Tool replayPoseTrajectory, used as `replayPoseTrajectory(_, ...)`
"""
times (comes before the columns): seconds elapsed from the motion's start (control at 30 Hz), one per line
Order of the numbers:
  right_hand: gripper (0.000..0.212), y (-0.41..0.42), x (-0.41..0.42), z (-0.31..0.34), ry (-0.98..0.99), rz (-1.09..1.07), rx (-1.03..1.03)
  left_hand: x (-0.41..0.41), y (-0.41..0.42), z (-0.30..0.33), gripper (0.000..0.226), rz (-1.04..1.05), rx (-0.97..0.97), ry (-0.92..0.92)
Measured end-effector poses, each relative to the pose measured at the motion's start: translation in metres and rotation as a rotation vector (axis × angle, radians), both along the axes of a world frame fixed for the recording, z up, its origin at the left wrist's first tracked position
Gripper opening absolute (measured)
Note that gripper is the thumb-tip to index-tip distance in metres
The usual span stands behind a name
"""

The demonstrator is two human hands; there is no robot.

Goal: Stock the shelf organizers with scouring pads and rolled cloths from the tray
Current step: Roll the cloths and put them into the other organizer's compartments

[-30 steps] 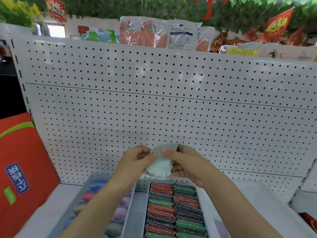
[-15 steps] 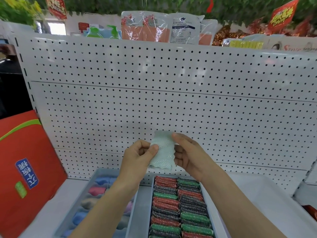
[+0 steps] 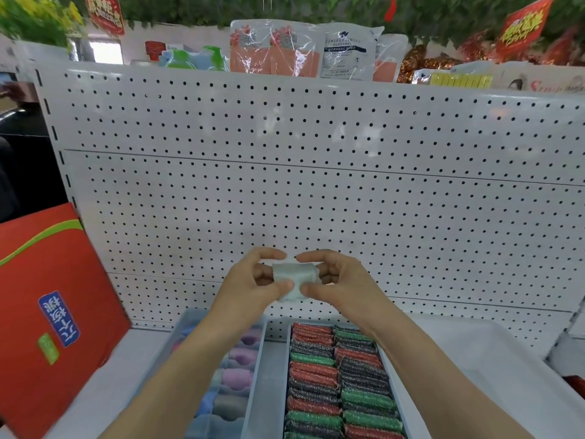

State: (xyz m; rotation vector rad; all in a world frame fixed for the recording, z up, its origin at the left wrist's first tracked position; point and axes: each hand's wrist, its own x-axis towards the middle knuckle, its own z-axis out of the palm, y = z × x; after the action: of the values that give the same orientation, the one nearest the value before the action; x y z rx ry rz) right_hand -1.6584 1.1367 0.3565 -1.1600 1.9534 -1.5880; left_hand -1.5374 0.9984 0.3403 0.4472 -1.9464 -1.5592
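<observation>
Since half a second ago the pale green cloth (image 3: 294, 280) has gone from hanging flat to a short roll, pinched between left hand (image 3: 253, 280) and right hand (image 3: 335, 280), thumbs and fingers curled round its ends, above the shelf's back edge. Forearms hide part of the left organizer (image 3: 253, 384) of cloths, perhaps rolled. Scouring pads (image 3: 335, 384) run off the bottom edge.

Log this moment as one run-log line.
step: rolling cloth | left hand: pinches cloth | right hand: pinches cloth | cloth: held above organizers, not yet placed | pad organizer: full rows
</observation>
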Motion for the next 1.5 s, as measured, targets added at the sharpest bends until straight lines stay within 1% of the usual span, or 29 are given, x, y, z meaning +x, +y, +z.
replayPoseTrajectory(0.07,0.038,-0.004,-0.001,0.000,0.090,-0.059,0.035,0.002,-0.003,0.004,0.032,-0.041,-0.094,-0.065)
replayPoseTrajectory(0.13,0.035,-0.008,-0.002,-0.002,0.141,-0.089,0.058,0.001,-0.007,0.006,0.032,-0.025,-0.185,-0.111)
replayPoseTrajectory(0.33,0.029,-0.015,0.002,-0.003,0.203,-0.140,0.052,-0.002,-0.017,0.008,0.034,0.048,-0.380,-0.182)
replayPoseTrajectory(0.43,0.025,-0.018,0.007,-0.002,0.232,-0.165,0.055,0.002,-0.019,0.010,0.022,0.058,-0.496,-0.213)
replayPoseTrajectory(0.5,0.021,-0.019,0.010,-0.002,0.235,-0.200,0.037,0.005,-0.024,0.009,0.017,0.039,-0.528,-0.210)
replayPoseTrajectory(0.53,0.019,-0.019,0.012,-0.002,0.192,-0.206,0.021,0.007,-0.028,0.009,0.013,0.017,-0.493,-0.200)
replayPoseTrajectory(0.57,0.016,-0.020,0.013,-0.002,0.093,-0.179,-0.009,0.010,-0.031,0.009,0.009,-0.023,-0.419,-0.182)
replayPoseTrajectory(0.63,0.011,-0.021,0.018,-0.003,-0.209,-0.049,-0.073,0.016,-0.035,0.008,0.002,-0.144,-0.204,-0.141)
replayPoseTrajectory(0.67,0.011,-0.022,0.022,-0.005,-0.338,0.006,-0.096,0.018,-0.036,0.007,0.004,-0.186,-0.116,-0.122)
replayPoseTrajectory(0.7,0.014,-0.024,0.024,-0.009,-0.419,0.032,-0.105,0.020,-0.036,0.006,0.006,-0.209,-0.063,-0.106)
replayPoseTrajectory(0.73,0.018,-0.025,0.029,-0.012,-0.470,0.038,-0.098,0.022,-0.035,0.003,0.006,-0.216,-0.044,-0.092)
replayPoseTrajectory(0.8,0.026,-0.027,0.036,-0.019,-0.524,0.017,-0.068,0.025,-0.032,-0.002,0.007,-0.200,-0.067,-0.079)
replayPoseTrajectory(0.87,0.030,-0.027,0.042,-0.024,-0.568,0.002,-0.060,0.025,-0.032,-0.010,0.008,-0.185,-0.068,-0.056)
replayPoseTrajectory(1.0,0.025,-0.023,0.044,-0.031,-0.651,0.011,-0.118,0.022,-0.028,-0.019,0.012,-0.161,0.016,0.041)
replayPoseTrajectory(1.07,0.017,-0.021,0.039,-0.033,-0.725,0.020,-0.182,0.018,-0.026,-0.022,0.014,-0.159,0.035,0.082)
replayPoseTrajectory(1.1,0.019,-0.019,0.034,-0.034,-0.755,0.040,-0.224,0.015,-0.024,-0.023,0.015,-0.161,0.043,0.096)
replayPoseTrajectory(1.17,0.023,-0.015,0.026,-0.034,-0.767,0.126,-0.277,0.011,-0.020,-0.022,0.013,-0.173,0.102,0.123)
replayPoseTrajectory(1.23,0.024,-0.011,0.020,-0.031,-0.738,0.194,-0.283,0.008,-0.016,-0.020,0.019,-0.174,0.176,0.136)
replayPoseTrajectory(1.27,0.025,-0.010,0.018,-0.030,-0.712,0.196,-0.269,0.006,-0.015,-0.020,0.020,-0.153,0.160,0.123)
replayPoseTrajectory(1.3,0.023,-0.010,0.015,-0.030,-0.675,0.171,-0.253,0.004,-0.013,-0.019,0.015,-0.121,0.110,0.098)
replayPoseTrajectory(1.37,0.012,-0.011,0.012,-0.032,-0.605,0.095,-0.220,0.003,-0.009,-0.019,0.005,-0.087,0.015,0.042)
replayPoseTrajectory(1.4,0.009,-0.012,0.011,-0.032,-0.582,0.066,-0.202,0.002,-0.007,-0.019,0.007,-0.076,-0.013,0.027)
replayPoseTrajectory(1.5,0.022,-0.013,0.006,-0.036,-0.516,0.049,-0.101,0.006,-0.003,-0.022,0.015,-0.050,-0.052,0.000)
